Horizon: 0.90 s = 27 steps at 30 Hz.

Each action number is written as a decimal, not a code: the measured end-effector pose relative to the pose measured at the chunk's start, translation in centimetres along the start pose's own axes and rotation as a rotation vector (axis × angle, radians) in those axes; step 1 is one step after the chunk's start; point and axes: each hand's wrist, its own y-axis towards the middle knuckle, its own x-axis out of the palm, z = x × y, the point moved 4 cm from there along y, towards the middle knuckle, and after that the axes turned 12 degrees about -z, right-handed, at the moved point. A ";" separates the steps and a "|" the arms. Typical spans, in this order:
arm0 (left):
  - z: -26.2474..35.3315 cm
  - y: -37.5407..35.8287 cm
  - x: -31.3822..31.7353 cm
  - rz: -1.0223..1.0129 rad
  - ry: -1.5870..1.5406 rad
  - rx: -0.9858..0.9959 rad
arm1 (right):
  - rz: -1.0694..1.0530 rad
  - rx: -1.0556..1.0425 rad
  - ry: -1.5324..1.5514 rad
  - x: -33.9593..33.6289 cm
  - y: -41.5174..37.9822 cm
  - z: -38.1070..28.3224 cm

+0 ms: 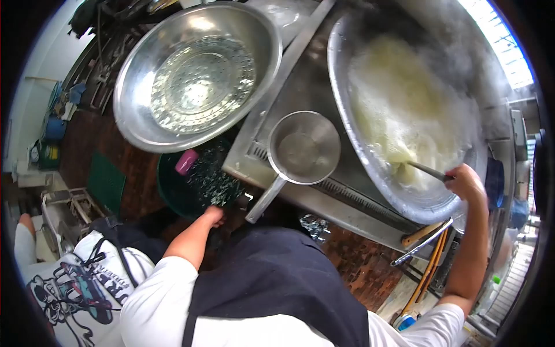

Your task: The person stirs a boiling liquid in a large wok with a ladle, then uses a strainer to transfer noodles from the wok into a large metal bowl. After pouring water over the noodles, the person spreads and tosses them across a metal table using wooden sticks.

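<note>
My right hand is closed around the dark handle of a long utensil. The utensil's far end is under the foamy, pale yellow liquid in a large steaming metal pot, so its kind is hidden. My left hand hangs low beside a dark green tub, fingers curled; what they hold, if anything, I cannot make out. A metal saucepan stands on the stove's edge nearby, handle pointing toward me.
A big steel basin with a perforated-looking bottom stands at upper left. A pink piece lies in the tub. Another person in a printed white shirt is close on my left. Long sticks lean by the stove. Steam blurs the pot's far side.
</note>
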 end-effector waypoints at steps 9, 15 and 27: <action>-0.6 -0.6 3.6 -0.011 -0.162 -0.034 | 0.315 0.173 -0.115 -3.4 20.2 4.0; 0.7 1.5 5.4 0.015 -0.139 0.164 | 0.029 0.321 -0.167 -12.4 22.9 4.3; -1.3 -2.2 6.3 -0.062 -0.138 0.045 | 0.175 0.210 0.015 2.0 14.2 1.2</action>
